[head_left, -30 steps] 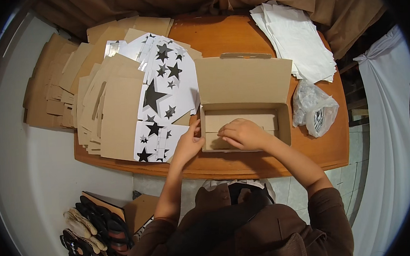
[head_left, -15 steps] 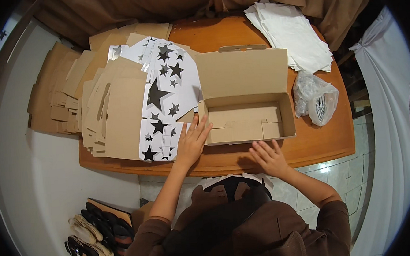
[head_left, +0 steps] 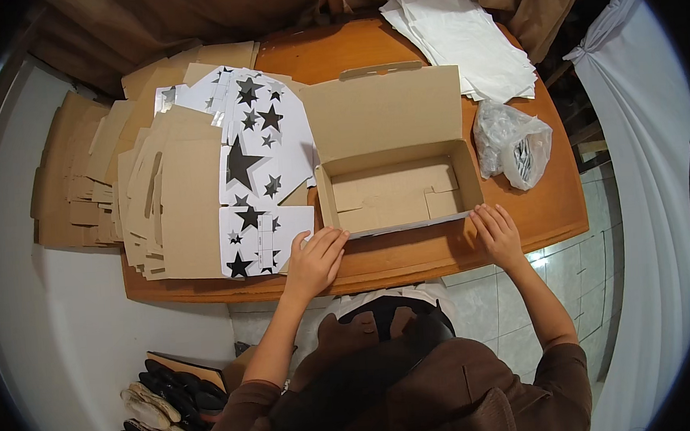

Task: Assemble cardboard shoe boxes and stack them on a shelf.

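A brown cardboard box (head_left: 394, 182) stands on the table with its lid raised at the far side and its inside bare. My left hand (head_left: 313, 263) is at the box's front left corner, fingertips against it, thumb apart. At the front right corner, the fingers of my right hand (head_left: 498, 236) are stretched out and touch the box edge. Neither hand is wrapped round anything. Left of the box lies a white sheet of card with black stars (head_left: 266, 153), its near part beside my left hand.
Flat brown cardboard pieces (head_left: 190, 193) are stacked on the table's left. White paper sheets (head_left: 465, 46) lie at the back right, above a clear plastic bag (head_left: 514, 142) with striped contents. The wooden table (head_left: 411, 260) has a curved front edge. Shoes (head_left: 171, 400) are at lower left.
My left hand has moved down from the box's left side to its front left corner. The right hand has shifted right, onto the front right corner. The whole view has shifted slightly.
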{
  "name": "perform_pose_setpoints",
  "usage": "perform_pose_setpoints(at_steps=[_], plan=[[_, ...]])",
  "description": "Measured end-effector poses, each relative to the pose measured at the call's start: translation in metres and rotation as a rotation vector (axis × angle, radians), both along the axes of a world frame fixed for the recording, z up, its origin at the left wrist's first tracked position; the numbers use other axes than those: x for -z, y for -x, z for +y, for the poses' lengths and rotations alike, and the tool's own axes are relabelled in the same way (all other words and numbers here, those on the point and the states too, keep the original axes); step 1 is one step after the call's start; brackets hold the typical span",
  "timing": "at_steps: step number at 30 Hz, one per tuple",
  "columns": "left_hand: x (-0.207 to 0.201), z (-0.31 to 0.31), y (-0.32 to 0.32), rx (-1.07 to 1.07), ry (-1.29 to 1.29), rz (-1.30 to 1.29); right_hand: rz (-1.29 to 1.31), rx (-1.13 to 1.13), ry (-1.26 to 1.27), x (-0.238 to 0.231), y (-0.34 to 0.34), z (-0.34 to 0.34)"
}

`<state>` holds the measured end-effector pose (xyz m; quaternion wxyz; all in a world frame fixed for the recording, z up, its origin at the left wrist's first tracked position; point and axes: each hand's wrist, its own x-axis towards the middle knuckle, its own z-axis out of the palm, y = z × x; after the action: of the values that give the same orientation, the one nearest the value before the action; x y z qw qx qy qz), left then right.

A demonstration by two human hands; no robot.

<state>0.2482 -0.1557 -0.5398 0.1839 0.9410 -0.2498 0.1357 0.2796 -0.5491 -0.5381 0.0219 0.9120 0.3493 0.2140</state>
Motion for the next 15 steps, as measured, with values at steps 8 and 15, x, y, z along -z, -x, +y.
perform_pose_setpoints(at_steps=[8, 15], plan=[[0.021, -0.005, 0.006, -0.105, -0.002, -0.042, 0.031, -0.065, 0.071, -0.011, -0.011, 0.002], [0.03, -0.01, 0.0, -0.156, -0.095, -0.083, 0.19, -0.096, -0.024, -0.014, -0.023, 0.012]])
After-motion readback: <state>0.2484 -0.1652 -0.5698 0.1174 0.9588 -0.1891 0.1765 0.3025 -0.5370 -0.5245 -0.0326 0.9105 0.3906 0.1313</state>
